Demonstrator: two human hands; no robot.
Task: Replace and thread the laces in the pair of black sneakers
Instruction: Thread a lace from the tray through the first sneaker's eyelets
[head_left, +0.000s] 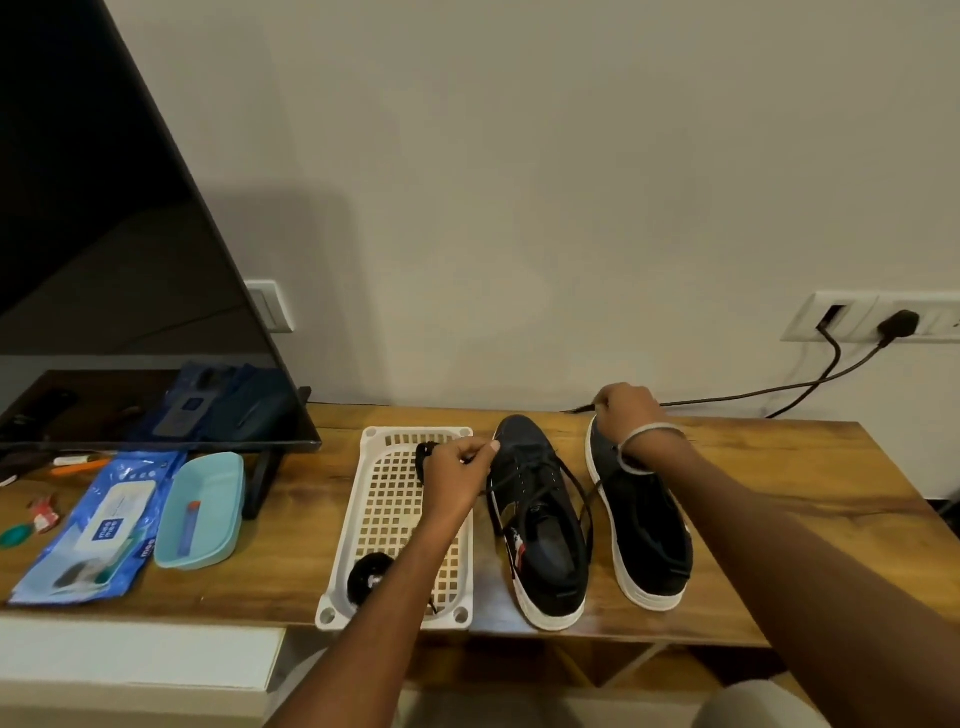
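Both hands reach out over the wooden surface (779, 467). Left hand (460, 475), fingers curled, pinches the black lace (540, 480) at the toe end of the left sneaker (540, 525); right hand (626, 410), a bangle (647, 447) on its wrist, is closed in a pinch over the toe of the right sneaker (647, 525), apparently on the lace's other end, though what it holds is too small to tell. Nearest the front edge, a white basket (395, 519) lies left of the shoes, with a coiled black lace (366, 574) at its near end and another dark bundle (427, 453) at its far end, partly behind the left hand. Both sneakers stand side by side, toes toward the wall; the left one's lace is loosely threaded. Farther left lie a teal case (202, 512) and a blue wipes pack (98, 530). Behind them stands a dark screen (104, 260). On the wall (571, 182), a socket (878, 317) holds a black plug (896, 322).
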